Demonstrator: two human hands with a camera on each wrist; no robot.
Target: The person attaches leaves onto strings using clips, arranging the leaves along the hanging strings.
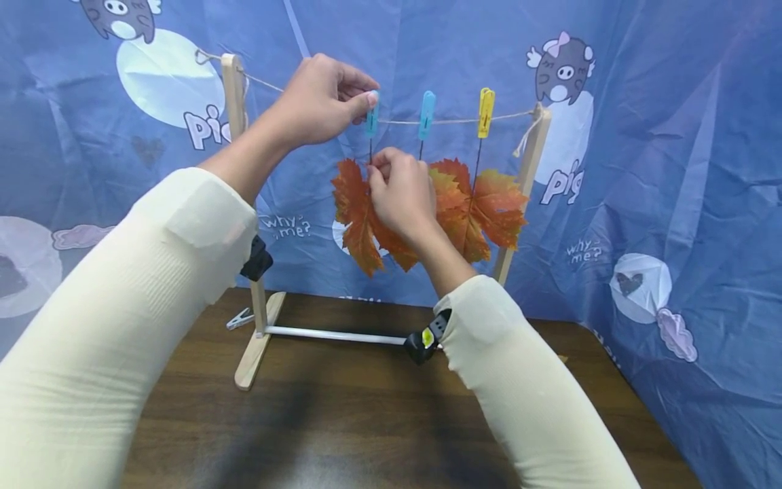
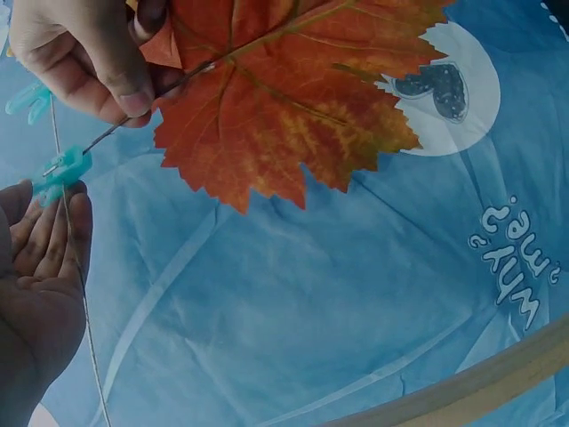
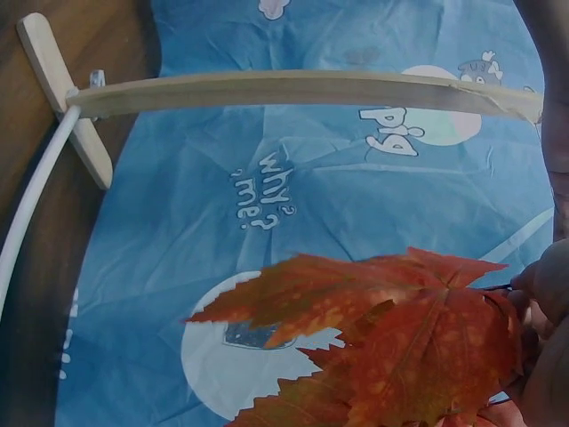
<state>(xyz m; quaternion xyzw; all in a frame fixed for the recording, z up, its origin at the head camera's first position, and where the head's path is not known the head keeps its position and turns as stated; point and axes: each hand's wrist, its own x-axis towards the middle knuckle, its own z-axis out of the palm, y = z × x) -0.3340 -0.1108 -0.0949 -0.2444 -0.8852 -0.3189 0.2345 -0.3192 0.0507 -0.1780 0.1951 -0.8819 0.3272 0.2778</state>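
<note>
The left hand (image 1: 324,102) pinches the left blue clothespin (image 1: 372,115) between thumb and fingers, high on the string (image 1: 397,123). Below it, the right hand (image 1: 404,193) grips the thin stem (image 2: 108,134) of the left orange leaf (image 1: 352,204), thumb against fingers. That leaf hangs beneath the left clothespin, partly behind the right hand; in the left wrist view its stem reaches the clothespin's lower end.

To the right, a 2nd blue clothespin (image 1: 427,115) and a yellow clothespin (image 1: 485,113) stand upright on the string, each with a stem below. Under them, a middle leaf (image 1: 447,197) and a right leaf (image 1: 489,210) overlap, orange with yellowish patches.

The string runs between 2 wooden posts, a left post (image 1: 234,92) and a right post (image 1: 533,153). Low down, a white bar (image 1: 336,335) extends right from the left post's foot (image 1: 252,360). A pale clothespin (image 1: 240,318) lies on the brown table (image 1: 366,421), just left of that post. On the far side hangs a blue printed cloth (image 1: 635,156).
</note>
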